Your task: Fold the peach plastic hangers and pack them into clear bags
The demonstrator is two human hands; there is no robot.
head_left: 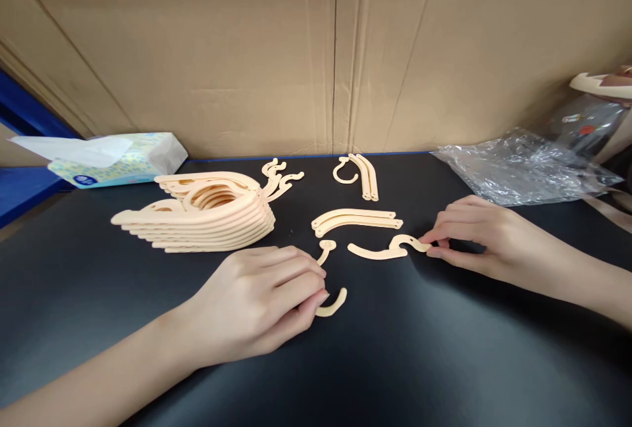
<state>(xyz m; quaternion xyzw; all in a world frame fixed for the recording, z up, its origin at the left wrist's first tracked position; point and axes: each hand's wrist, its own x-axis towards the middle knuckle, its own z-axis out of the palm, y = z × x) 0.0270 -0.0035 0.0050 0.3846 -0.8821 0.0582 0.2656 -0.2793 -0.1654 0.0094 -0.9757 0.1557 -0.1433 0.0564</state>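
While the left hand (266, 299) grips a hook (335, 306) underneath, the right hand (469, 237) pinches a curved piece (395, 243).

The left hand (266, 302) hides the middle of a hook (326, 253), with 2 ends showing past its fingers, and the right hand (474, 236) covers the right tip of a curved piece (402, 243). In the stack of hangers (217, 233), the top ones cover most of those below, so the count cannot be told, and the logo on the tissue box (165, 156) is too small to read. The picture's edges cut off both forearms (118, 364), the near part of the counter (375, 374), the blue frame (29, 187) and an unclear pale-and-brown thing (600, 85).
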